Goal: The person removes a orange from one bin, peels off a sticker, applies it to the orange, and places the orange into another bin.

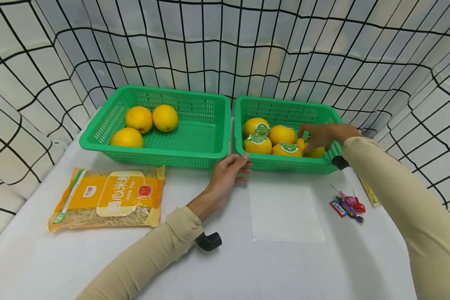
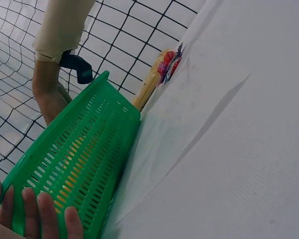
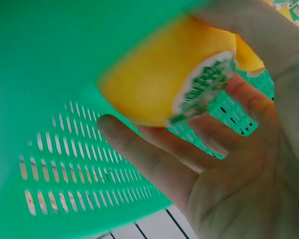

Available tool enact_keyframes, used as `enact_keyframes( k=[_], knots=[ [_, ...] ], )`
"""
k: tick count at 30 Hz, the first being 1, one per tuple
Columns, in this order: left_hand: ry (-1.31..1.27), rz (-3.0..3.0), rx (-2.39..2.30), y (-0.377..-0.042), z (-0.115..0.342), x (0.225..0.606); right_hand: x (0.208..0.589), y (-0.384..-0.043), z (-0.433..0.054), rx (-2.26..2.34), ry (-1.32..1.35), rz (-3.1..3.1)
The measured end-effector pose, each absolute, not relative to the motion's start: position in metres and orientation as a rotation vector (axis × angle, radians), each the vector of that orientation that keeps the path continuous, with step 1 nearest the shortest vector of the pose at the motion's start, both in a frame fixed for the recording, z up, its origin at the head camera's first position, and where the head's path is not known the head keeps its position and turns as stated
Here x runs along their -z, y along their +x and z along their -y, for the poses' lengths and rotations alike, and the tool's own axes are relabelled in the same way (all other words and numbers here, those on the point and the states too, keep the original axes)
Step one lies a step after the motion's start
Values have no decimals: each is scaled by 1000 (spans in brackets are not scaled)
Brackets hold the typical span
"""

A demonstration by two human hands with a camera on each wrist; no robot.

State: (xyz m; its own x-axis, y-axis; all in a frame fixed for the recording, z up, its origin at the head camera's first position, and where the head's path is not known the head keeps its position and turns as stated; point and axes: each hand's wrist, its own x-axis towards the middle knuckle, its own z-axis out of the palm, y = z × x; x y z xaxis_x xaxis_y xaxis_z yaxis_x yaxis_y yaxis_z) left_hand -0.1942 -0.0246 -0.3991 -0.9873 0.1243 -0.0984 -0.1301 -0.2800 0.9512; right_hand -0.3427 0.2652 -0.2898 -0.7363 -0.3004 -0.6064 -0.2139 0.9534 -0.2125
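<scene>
In the head view, my right hand (image 1: 320, 136) reaches into the right green basket (image 1: 281, 164) at its right end. Its thumb and fingers go round an orange (image 3: 159, 74) that carries a green-and-white label. Several other labelled oranges (image 1: 282, 135) sit beside it, to the left. At the basket's front left corner, my left hand (image 1: 226, 177) holds the rim. The left wrist view has its thumb at the rim and its fingers (image 2: 47, 214) against the outer slotted wall.
A second green basket (image 1: 157, 157) on the left contains three oranges (image 1: 165, 118). In front of it lies an orange-and-clear food bag (image 1: 110, 198). A clear plastic sheet (image 1: 286, 216) and wrapped candies (image 1: 348, 206) lie on the white table (image 1: 240, 271). Black netting (image 1: 221, 41) encloses the back and sides.
</scene>
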Motion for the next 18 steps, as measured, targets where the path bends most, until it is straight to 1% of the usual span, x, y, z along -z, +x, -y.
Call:
enact_keyframes(
  k=[7,13,16,18],
  knots=[
    [9,-1791,-2377,-195,25,398,284,-348,-261,158,-286,-2384],
    [86,-1865,-2249,-196,33,398,280,-344,-264,179,-318,-2362],
    [218,-2081,-2038,-185,44,395,274,-340,-267,218,-372,-2425],
    [428,-2334,-1809,-173,52,390,270,-336,-267,255,-423,-2501]
  ],
)
